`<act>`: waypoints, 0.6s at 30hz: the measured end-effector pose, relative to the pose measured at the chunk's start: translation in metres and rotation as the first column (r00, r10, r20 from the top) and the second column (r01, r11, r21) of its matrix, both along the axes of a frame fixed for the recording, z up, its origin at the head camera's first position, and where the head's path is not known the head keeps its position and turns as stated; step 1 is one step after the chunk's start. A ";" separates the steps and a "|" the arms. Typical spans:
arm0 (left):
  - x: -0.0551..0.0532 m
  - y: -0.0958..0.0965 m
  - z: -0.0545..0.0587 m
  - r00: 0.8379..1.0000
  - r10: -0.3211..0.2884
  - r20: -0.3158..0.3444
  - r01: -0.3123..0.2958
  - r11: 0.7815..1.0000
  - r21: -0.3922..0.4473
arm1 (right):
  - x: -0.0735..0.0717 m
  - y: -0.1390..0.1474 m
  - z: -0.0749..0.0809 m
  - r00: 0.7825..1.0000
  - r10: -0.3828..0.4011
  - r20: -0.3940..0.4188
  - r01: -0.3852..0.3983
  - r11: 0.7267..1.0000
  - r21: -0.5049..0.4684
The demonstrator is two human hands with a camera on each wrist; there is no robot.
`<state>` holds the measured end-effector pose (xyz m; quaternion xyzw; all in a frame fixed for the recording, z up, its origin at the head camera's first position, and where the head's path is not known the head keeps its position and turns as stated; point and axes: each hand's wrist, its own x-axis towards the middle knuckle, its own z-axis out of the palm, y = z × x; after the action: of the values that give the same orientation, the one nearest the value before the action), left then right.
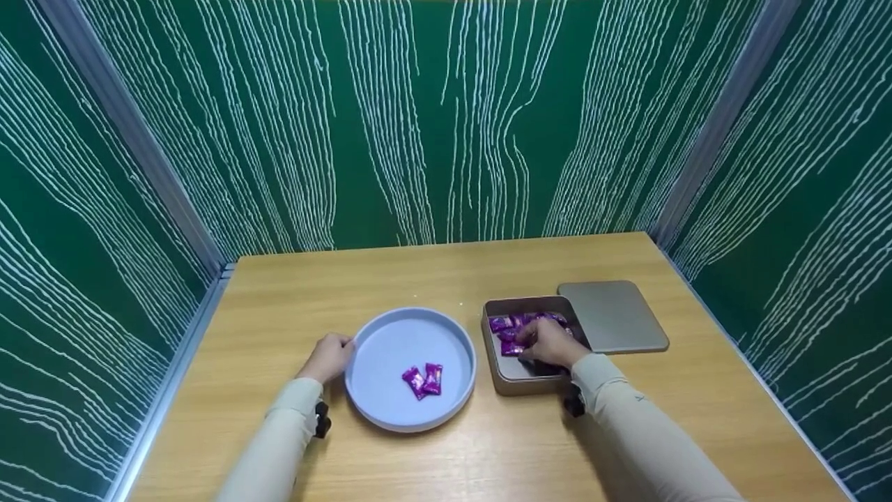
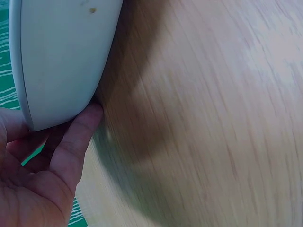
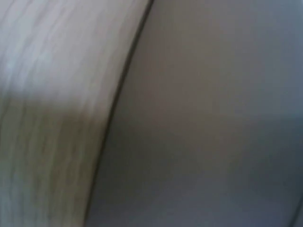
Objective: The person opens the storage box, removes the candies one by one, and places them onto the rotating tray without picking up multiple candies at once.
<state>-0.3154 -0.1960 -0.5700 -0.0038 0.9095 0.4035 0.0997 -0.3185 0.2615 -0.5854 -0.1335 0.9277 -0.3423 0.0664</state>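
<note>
My left hand [image 1: 329, 357] grips the left rim of a round light-blue tray [image 1: 376, 411]. In the left wrist view its thumb is at the rim and its fingers [image 2: 71, 151] reach under the tray's pale side [image 2: 61, 61]. Two purple wrapped candies [image 1: 433, 378] lie overlapping in the tray, right of its middle. My right hand [image 1: 552, 341] reaches into a brown rectangular tin [image 1: 529, 388], thumb and forefinger around a purple wrapped candy [image 1: 511, 348]. Several more such candies [image 1: 502, 323] lie in the tin, partly hidden by the hand. The right wrist view shows only the tin's side [image 3: 199, 104].
A flat brown lid [image 1: 620, 317] lies on the wooden table [image 1: 313, 286] behind and right of the tin. Green walls [image 1: 453, 125] with white wavy lines rise around the table. The tray and tin stand side by side with a narrow gap between.
</note>
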 end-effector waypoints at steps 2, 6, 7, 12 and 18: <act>-0.001 0.000 0.000 1.000 -0.004 -0.007 0.004 1.000 -0.011 | 0.000 -0.001 0.000 1.000 -0.006 0.009 0.006 1.000 -0.002; -0.002 0.001 -0.001 1.000 -0.006 -0.014 0.006 1.000 -0.016 | 0.001 -0.001 0.004 0.999 -0.024 0.034 0.024 1.000 -0.005; -0.002 0.001 -0.001 1.000 -0.007 -0.014 0.007 1.000 -0.012 | 0.002 0.000 0.005 0.999 -0.026 0.035 0.026 1.000 -0.005; 0.000 0.001 -0.001 1.000 -0.009 -0.023 0.009 1.000 0.004 | 0.002 0.001 0.014 0.998 -0.049 0.043 0.048 0.999 0.009; 0.000 0.000 0.001 1.000 0.003 -0.010 -0.003 1.000 -0.008 | 0.001 -0.002 0.027 0.999 -0.053 -0.013 0.053 0.999 0.005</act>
<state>-0.3156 -0.1959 -0.5688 -0.0034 0.9116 0.4000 0.0943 -0.3178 0.2596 -0.5579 -0.1108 0.9322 -0.3406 0.0518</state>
